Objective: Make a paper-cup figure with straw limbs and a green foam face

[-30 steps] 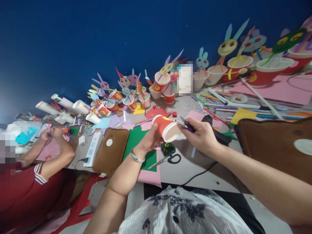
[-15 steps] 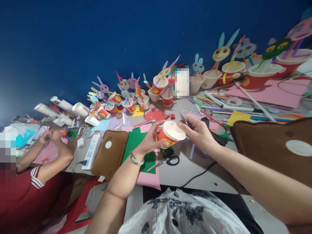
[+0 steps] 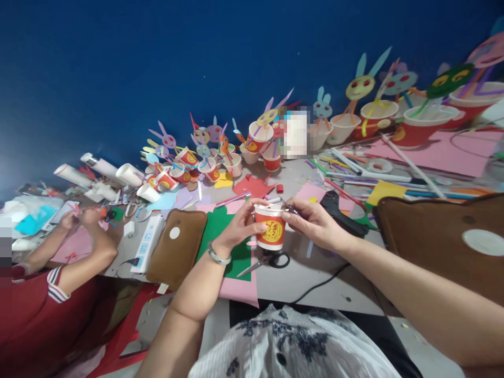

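Note:
A red and white paper cup (image 3: 271, 234) with a yellow emblem is upright just above the table. My left hand (image 3: 252, 223) is wrapped around its left side. My right hand (image 3: 311, 220) is closed on small metal scissors (image 3: 289, 206) at the cup's right rim; fingers partly hide them. Below the cup lies another pair of scissors (image 3: 252, 269) with dark handles, its blades over green paper (image 3: 220, 236) and pink paper (image 3: 240, 290). A black glue gun (image 3: 340, 215) rests right of my right hand.
Paper cups (image 3: 258, 137) with paper rabbit figures line the blue wall. Brown pouches (image 3: 177, 247) lie on both sides. A white power strip (image 3: 148, 244) stands left, near a co-worker's arm (image 3: 92, 254). Drinking straws (image 3: 386, 181) and a cable (image 3: 321, 283) lie to the right.
The cup has turned from tilted, with its white opening showing, to upright with the emblem facing me. My right hand has moved slightly down and left, bringing the scissors to the rim.

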The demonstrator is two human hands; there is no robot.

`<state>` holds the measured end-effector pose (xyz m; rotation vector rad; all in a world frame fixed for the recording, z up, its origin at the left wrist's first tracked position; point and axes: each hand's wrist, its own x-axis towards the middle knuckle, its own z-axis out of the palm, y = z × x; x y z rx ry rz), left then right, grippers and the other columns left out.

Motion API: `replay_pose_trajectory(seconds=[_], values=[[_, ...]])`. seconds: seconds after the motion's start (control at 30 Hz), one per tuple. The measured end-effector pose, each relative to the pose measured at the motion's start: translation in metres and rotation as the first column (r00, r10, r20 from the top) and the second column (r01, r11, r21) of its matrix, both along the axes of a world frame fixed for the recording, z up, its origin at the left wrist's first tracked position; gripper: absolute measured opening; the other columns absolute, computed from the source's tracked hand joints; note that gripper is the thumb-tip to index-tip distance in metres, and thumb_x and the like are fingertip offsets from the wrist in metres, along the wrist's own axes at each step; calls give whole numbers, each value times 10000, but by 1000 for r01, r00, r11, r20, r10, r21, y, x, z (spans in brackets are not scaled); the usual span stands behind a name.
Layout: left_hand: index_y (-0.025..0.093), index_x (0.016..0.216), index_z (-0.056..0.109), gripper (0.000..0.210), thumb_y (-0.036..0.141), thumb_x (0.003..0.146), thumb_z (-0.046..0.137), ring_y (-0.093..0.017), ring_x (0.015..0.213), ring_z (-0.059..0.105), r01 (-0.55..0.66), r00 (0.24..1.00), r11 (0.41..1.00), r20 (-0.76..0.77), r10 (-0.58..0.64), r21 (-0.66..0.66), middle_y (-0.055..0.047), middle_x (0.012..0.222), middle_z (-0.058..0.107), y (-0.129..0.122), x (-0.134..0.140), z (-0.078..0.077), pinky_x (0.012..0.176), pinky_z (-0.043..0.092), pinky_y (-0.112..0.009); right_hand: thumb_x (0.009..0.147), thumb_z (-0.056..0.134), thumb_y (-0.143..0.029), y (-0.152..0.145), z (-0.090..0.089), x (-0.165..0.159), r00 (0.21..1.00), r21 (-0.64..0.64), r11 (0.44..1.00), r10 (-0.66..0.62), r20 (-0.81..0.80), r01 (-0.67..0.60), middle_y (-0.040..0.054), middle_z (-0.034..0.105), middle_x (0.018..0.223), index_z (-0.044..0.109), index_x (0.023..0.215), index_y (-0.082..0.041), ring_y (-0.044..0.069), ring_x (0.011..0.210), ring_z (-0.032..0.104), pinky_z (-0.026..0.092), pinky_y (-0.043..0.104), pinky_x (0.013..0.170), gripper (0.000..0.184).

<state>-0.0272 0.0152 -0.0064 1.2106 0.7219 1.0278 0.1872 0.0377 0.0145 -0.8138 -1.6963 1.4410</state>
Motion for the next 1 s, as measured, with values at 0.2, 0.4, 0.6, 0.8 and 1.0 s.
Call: replay_pose_trajectory(seconds=[0.2, 0.4, 0.6, 0.8, 1.0], values=[[165, 774, 687, 239, 372, 776, 806, -282, 1226, 585, -64, 995, 992, -68, 72, 111, -102, 1268, 627, -1, -1, 1, 1031, 475, -411, 865, 641, -574, 1, -5, -2, 1000, 9, 1000, -14, -7, 14, 35, 671, 818, 620, 958, -188, 175, 746, 625, 503, 268, 615, 397], [210, 849, 742, 171, 360, 791, 798, -242, 1195, 602, -320, 942, 929, -45, 333, 186, -59, 1080, 698, 0, 3, 0, 1100, 419, -410, 844, 654, -591, 2, -11, -1, 956, 130, 957, -273, 106, 259, 10, 640, 723, 570, 1018, -197, 157, 624, 589, 467, 259, 559, 439], [193, 785, 745, 236, 419, 762, 813, -223, 1100, 603, -478, 849, 845, -123, 514, 238, -77, 1164, 655, -1, 5, 7, 943, 495, -345, 894, 565, -525, -7, -2, -1, 916, 365, 913, -291, 274, 181, 3, 606, 649, 554, 873, -205, 129, 553, 528, 412, 240, 530, 322], [170, 864, 677, 299, 451, 806, 765, -134, 745, 622, -470, 853, 852, -132, 506, 228, -14, 811, 686, -1, 9, -2, 729, 503, -267, 917, 507, -469, -12, -1, -2, 863, 491, 863, -337, 377, 123, -2, 618, 627, 574, 951, -199, 116, 468, 501, 373, 232, 495, 281], [166, 801, 566, 308, 423, 840, 733, -96, 662, 573, -465, 834, 831, -164, 527, 305, 23, 726, 616, -2, 11, -13, 649, 465, -223, 955, 466, -466, -12, -12, -4, 828, 572, 810, -403, 390, 125, 26, 673, 675, 564, 1001, -194, 158, 493, 596, 393, 249, 518, 293]])
